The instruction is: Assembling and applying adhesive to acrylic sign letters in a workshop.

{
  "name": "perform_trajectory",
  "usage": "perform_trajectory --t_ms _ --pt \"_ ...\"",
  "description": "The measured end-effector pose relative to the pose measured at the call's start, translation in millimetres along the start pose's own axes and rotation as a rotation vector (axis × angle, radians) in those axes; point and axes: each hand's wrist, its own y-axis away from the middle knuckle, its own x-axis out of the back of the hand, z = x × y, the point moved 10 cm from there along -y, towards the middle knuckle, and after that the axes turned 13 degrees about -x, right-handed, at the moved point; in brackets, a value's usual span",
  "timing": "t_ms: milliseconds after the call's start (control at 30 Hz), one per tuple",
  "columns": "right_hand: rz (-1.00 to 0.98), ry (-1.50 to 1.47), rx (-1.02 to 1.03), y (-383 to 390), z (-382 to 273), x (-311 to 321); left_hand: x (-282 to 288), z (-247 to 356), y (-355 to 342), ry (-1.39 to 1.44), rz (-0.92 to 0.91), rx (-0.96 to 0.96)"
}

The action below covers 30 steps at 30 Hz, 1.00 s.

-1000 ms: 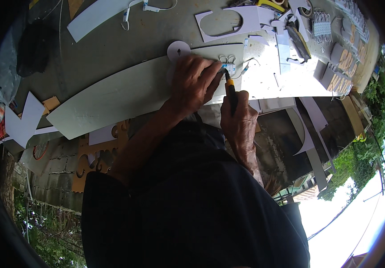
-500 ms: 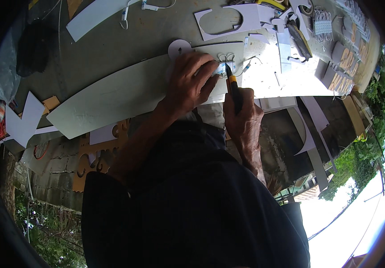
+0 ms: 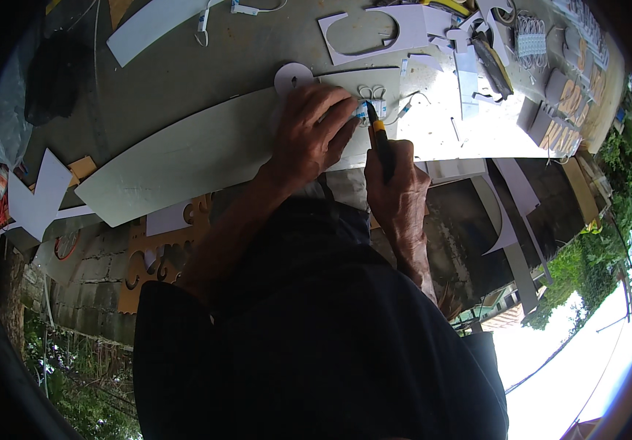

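Observation:
My left hand rests over a long curved white panel, fingers bent and fingertips closed at the left end of a small bunch of white-and-blue LED modules. Thin white wire loops stick out of that bunch on its far side. In my right hand is a utility knife with a black handle and an orange-yellow band. Its dark pointed tip meets the modules close to my left fingertips. A round white disc lies just beyond my left knuckles.
Cut white sheet pieces, a grey-and-yellow tool and bundled LED modules lie at the far right. A black bag is at the left. Below the table edge stands an orange cut-out board.
The knife and my right hand have shifted slightly left, the tip now nearer my left fingertips. My left hand has hardly moved.

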Motion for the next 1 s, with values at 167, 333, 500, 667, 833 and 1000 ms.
perform_trajectory --t_ms 167,333,500,667,833,1000 --pt "0.009 -0.003 0.019 -1.0 1.9 -2.1 -0.3 -0.8 1.2 -0.002 0.000 0.004" --pt "0.015 -0.004 0.032 -0.5 1.0 -1.8 0.1 -0.8 1.2 0.013 0.018 0.006" --pt "0.013 0.010 0.045 -1.4 0.4 -3.6 -0.5 -1.0 1.9 0.006 0.018 0.006" --pt "0.019 0.042 0.053 -0.9 -1.8 -6.4 -1.7 -0.8 3.2 -0.002 0.019 0.002" --pt "0.018 0.102 -0.037 3.6 4.5 -9.3 -2.0 -0.1 5.1 -0.023 0.053 0.006" --pt "0.011 0.126 -0.061 8.3 6.2 -11.0 -1.2 -0.5 5.5 -0.018 0.057 0.008"
